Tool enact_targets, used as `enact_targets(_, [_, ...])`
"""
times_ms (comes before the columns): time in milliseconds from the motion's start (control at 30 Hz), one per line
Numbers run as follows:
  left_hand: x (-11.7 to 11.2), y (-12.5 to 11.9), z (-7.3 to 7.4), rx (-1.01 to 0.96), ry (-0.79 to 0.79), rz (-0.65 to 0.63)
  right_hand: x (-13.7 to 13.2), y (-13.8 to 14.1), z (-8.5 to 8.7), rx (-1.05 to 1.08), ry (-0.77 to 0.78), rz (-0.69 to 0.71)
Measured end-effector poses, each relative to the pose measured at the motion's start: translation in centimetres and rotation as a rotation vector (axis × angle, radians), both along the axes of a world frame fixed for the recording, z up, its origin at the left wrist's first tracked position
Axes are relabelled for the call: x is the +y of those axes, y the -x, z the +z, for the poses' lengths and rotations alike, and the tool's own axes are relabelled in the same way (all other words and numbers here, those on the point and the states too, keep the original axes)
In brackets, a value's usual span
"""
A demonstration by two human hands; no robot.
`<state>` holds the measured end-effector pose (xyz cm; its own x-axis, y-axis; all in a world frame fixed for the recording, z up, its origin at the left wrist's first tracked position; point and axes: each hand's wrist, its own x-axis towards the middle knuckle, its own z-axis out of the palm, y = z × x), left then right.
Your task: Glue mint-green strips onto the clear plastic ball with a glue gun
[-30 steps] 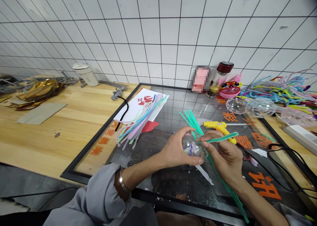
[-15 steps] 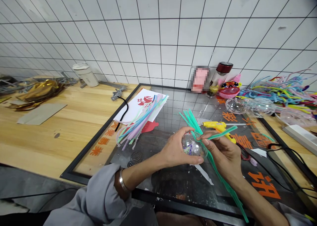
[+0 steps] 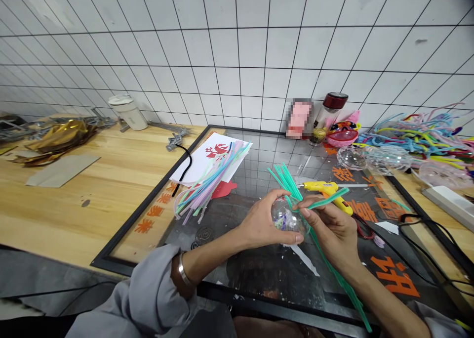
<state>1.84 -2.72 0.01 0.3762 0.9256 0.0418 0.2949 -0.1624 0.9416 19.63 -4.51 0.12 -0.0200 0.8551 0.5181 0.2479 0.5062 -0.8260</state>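
Observation:
My left hand (image 3: 259, 219) is wrapped around a clear plastic ball (image 3: 289, 218) with bits of purple and white inside. Between thumb and fingers, my right hand (image 3: 329, 224) pinches a green pipe cleaner (image 3: 331, 197) at the ball's upper right side. Part of that strip passes behind my fingers and cannot be seen. Beneath both hands lies a bundle of green pipe cleaners (image 3: 284, 179), running diagonally across the dark glass panel (image 3: 255, 278). A yellow glue gun (image 3: 326, 187) rests just beyond my right hand.
Pastel pipe cleaners (image 3: 211, 185) lie on white paper (image 3: 188, 162). Toward the back right are a lidded jar (image 3: 326, 118), a pink mask-like figure (image 3: 343, 130), clear balls (image 3: 387, 160) and a colourful pipe cleaner pile (image 3: 414, 135). Black cables (image 3: 422, 249) run along the right. A white cup (image 3: 129, 113) stands back left.
My right hand has shifted slightly left toward the ball, and the free end of the green pipe cleaner has moved left with it. My left hand stays nearly still around the ball.

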Motion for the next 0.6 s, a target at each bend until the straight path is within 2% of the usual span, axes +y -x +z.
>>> enact_targets(233, [-0.03, -0.08, -0.15, -0.027, 0.008, -0.01, 0.03, 0.06, -0.07, 0.0, -0.011, 0.004])
enact_targets(467, [-0.08, -0.23, -0.36, -0.058, -0.122, 0.012, 0.12, 0.15, 0.01, 0.003, -0.007, -0.017])
enact_targets(600, [-0.05, -0.22, -0.27, -0.034, -0.136, 0.028, 0.11, 0.16, 0.02, -0.003, -0.005, -0.019])
